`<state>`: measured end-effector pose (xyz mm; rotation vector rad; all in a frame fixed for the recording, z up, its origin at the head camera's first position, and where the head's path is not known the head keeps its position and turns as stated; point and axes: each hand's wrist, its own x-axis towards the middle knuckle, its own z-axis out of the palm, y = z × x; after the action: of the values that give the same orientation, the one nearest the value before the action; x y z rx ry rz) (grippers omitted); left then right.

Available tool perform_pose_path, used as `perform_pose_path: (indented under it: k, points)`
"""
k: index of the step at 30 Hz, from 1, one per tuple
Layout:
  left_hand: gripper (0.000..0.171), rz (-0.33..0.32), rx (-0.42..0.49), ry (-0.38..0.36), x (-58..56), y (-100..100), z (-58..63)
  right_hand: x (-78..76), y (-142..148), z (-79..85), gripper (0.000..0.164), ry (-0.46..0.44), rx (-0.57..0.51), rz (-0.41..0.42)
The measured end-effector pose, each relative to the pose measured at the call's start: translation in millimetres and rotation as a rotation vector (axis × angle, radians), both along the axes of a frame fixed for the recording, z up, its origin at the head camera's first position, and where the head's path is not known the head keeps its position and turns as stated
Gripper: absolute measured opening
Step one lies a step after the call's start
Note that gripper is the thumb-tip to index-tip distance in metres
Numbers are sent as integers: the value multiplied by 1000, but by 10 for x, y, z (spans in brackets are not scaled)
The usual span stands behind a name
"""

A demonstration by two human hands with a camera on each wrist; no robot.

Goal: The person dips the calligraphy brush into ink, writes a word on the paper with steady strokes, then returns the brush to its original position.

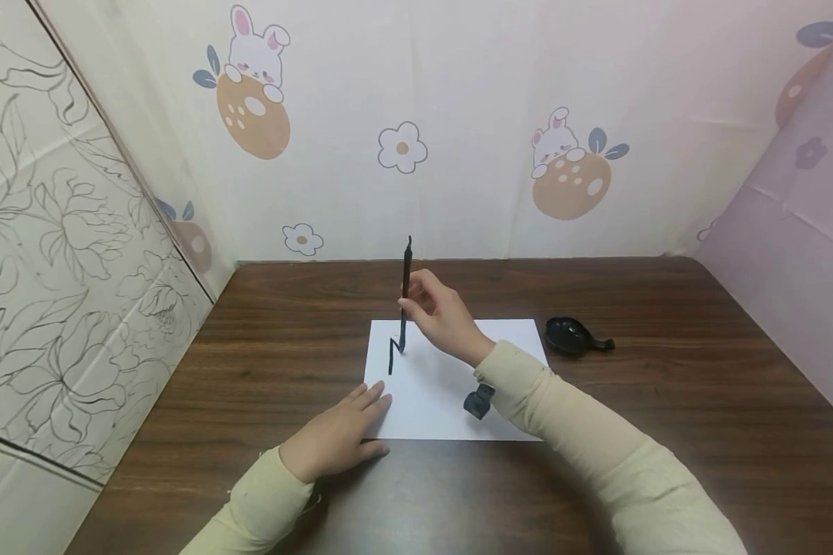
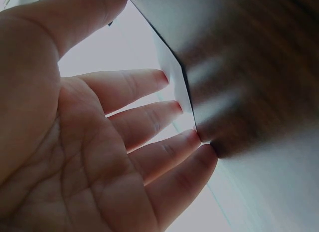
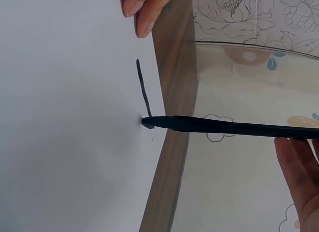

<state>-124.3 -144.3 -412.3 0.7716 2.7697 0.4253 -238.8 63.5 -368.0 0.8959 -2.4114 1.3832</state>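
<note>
My right hand [image 1: 444, 312] pinches a dark calligraphy brush [image 1: 406, 270] and holds it upright over the white paper [image 1: 451, 401]. The brush tip meets the sheet at its upper left, at the end of a short black stroke [image 1: 391, 358] with a bend at its top. In the right wrist view the brush [image 3: 214, 125] crosses the frame, its dark tip on the paper beside the inked line [image 3: 142, 87]. My left hand [image 1: 340, 432] lies with fingers straight on the lower left edge of the paper; its palm and spread fingers [image 2: 149, 122] fill the left wrist view.
A small black dish with a handle [image 1: 569, 336] stands on the brown wooden table [image 1: 284, 324], right of the paper. A dark wrist camera [image 1: 479, 401] hangs under the right sleeve. Behind the table rises a wall covering [image 1: 458, 92] printed with rabbits and flowers.
</note>
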Motion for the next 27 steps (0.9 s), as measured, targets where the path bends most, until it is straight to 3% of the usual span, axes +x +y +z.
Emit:
perform_pose_path:
  k: [9,27]
  points:
    - [66,-5,2,-9,-12,-14,34,56,47,51,27,-49,16,4]
    - [67,-4,-9,-18,-11,-58,40,157,72,111,25,-36,48,23]
